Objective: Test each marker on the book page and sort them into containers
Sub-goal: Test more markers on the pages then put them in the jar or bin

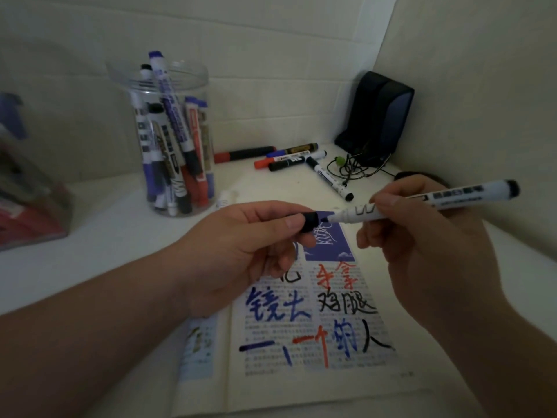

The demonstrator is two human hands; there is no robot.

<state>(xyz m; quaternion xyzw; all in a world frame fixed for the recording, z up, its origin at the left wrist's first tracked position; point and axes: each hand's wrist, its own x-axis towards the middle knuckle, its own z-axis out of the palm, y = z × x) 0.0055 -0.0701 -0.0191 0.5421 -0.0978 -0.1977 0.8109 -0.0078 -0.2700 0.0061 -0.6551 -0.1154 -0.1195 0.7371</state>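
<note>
My right hand [422,251] grips a white marker [437,203] by its barrel, tip pointing left. My left hand [241,245] pinches the marker's black cap [310,221], which sits just off the tip. Both hover above the open book page [316,342], which is covered with large blue, red and black handwritten characters. A clear plastic jar [171,137] at the back left holds several markers standing upright. Several loose markers [289,159] lie on the white table behind the book.
A black speaker [376,116] with tangled cables [352,168] stands in the back right corner against the wall. A blurred container [27,188] with red and purple contents sits at the far left. A small white cap [226,200] lies beside the jar.
</note>
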